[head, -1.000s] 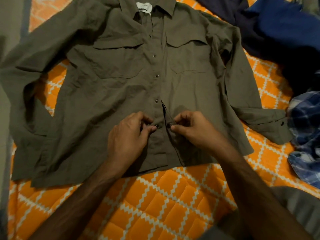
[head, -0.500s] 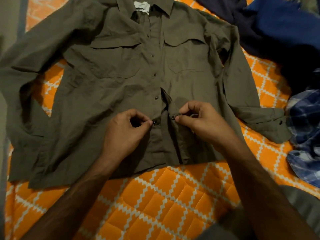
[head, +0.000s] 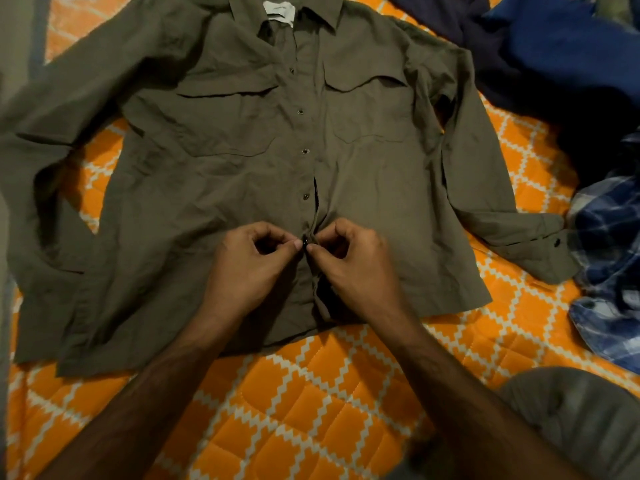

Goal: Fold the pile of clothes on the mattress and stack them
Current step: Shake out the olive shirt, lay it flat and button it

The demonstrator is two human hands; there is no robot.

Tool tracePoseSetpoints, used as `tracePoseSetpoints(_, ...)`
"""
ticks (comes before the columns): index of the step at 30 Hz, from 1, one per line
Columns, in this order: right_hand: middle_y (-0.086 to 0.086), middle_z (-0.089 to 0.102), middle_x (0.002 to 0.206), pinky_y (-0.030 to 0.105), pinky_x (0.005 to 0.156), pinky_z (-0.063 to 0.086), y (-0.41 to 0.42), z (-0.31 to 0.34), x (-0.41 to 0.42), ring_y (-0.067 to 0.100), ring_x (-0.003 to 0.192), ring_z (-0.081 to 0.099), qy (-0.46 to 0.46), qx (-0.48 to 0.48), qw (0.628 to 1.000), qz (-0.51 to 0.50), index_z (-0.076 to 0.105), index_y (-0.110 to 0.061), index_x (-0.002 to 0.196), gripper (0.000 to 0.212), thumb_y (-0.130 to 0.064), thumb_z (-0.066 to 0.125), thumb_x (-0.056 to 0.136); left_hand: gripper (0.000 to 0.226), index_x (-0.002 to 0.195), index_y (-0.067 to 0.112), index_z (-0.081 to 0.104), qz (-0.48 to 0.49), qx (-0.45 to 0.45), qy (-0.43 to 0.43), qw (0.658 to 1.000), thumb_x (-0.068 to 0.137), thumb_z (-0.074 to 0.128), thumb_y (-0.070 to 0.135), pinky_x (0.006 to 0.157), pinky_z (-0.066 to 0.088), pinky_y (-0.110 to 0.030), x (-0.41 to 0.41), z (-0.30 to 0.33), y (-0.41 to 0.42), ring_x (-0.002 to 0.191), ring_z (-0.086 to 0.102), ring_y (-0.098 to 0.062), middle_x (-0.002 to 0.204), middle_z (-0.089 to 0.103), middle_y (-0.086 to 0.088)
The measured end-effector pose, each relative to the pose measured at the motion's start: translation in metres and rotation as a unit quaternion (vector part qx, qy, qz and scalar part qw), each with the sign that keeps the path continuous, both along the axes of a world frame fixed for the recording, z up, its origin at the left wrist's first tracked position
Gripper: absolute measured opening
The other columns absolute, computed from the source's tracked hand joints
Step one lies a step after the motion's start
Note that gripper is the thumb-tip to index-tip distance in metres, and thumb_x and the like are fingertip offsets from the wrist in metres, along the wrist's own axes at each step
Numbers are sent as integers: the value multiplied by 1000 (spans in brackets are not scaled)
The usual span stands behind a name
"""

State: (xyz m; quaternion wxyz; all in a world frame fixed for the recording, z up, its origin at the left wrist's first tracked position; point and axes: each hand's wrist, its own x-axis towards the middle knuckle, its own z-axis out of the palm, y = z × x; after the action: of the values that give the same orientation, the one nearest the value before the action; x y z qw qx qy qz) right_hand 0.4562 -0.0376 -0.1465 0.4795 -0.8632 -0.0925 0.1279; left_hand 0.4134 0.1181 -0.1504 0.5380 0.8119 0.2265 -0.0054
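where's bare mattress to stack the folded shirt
Bare mattress lies below the shirt hem, between the forearms. A smaller patch sits between the hem and the plaid cloth. The top right is crowded with blue clothes.

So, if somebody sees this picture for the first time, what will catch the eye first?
Probably the olive shirt, spread flat across the bright orange quilted mattress. Next, the left hand and right hand meeting at its lower front, pinching the two edges together at a button. A blue checked garment lies at the right edge.
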Motion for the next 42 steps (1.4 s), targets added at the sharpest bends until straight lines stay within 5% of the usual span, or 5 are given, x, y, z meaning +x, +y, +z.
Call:
tracePoseSetpoints(19, -5, 74, 79, 14, 62, 51, 12, -23, -18, 3, 74, 69, 58, 106, 988, -98, 76, -12, 91, 4, -15, 76, 88, 6, 85, 28, 74, 81, 46, -64, 994, 86, 76, 22, 71, 59, -44, -12, -20, -19, 76, 68, -7, 79, 72, 13)
tracePoseSetpoints(29, -2, 70, 73, 48, 66, 61, 0, 1, 52, 14, 65, 69, 81, 8, 996, -21, 63, -24, 86, 10, -30, 71, 89, 4, 98, 31, 63, -40, 157, -54, 985, 95, 64, 32, 69, 56, -36, 32, 8, 21, 78, 65, -8, 97, 67, 13)
tracePoseSetpoints(32, -5, 66, 81, 42, 70, 59, 14, 11, 82, 13, 73, 67, -6, -52, 999, -8, 59, -26, 95, 16, -35, 70, 87, 8, 106, 25, 59, -41, 200, -79, 976, 98, 59, 23, 72, 44, -19, 73, 14, 28, 90, 59, -9, 108, 59, 5)
tracePoseSetpoints(38, 3, 63, 113, 41, 90, 55, 34, 17, 102, 23, 104, 62, 51, -272, 954, 118, 54, -18, 121, 51, -38, 78, 80, 16, 101, 17, 60, -50, 201, 12, 978, 97, 60, 33, 86, 51, -39, 103, -3, 24, 95, 58, -19, 102, 60, -1)
tracePoseSetpoints(42, 5, 69, 95, 44, 84, 58, 17, 1, 101, 23, 89, 68, 78, -206, 974, 53, 64, -18, 102, 26, -28, 77, 82, 35, 102, 19, 53, -97, 239, 11, 966, 92, 63, 50, 82, 50, -37, 87, -4, 15, 92, 56, -18, 100, 54, 1)
